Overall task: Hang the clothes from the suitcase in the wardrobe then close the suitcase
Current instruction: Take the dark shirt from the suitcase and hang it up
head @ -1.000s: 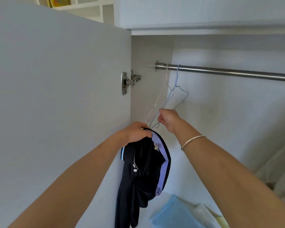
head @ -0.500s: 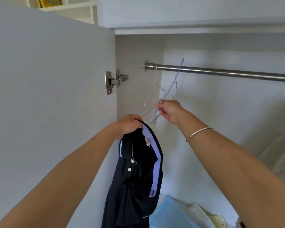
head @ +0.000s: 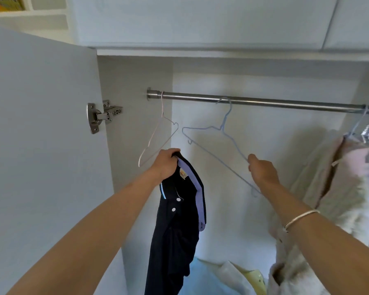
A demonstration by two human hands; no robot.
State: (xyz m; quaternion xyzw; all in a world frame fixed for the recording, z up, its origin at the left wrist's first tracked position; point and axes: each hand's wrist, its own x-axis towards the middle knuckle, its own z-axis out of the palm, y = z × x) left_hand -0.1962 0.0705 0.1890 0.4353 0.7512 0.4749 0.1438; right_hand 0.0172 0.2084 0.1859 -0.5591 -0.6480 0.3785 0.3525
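Note:
My left hand (head: 165, 162) grips the collar of a dark navy shirt (head: 177, 226) with a lilac collar lining; the shirt hangs straight down inside the open wardrobe. My right hand (head: 261, 170) is closed on the lower right arm of a pale blue wire hanger (head: 213, 141), whose hook sits on the steel rail (head: 264, 102) near its middle. A pink wire hanger (head: 158, 137) hangs bare at the rail's left end, just above my left hand.
The wardrobe door (head: 41, 145) stands open on the left, its hinge (head: 100, 116) showing. Beige and pink clothes (head: 332, 175) hang at the rail's right end. Folded blue and pale yellow fabric (head: 222, 277) lies on the wardrobe floor.
My right hand has carried the blue hanger from the rail's left end rightward to the middle, where it now hooks on the rail. The view has swung right, showing hung clothes.

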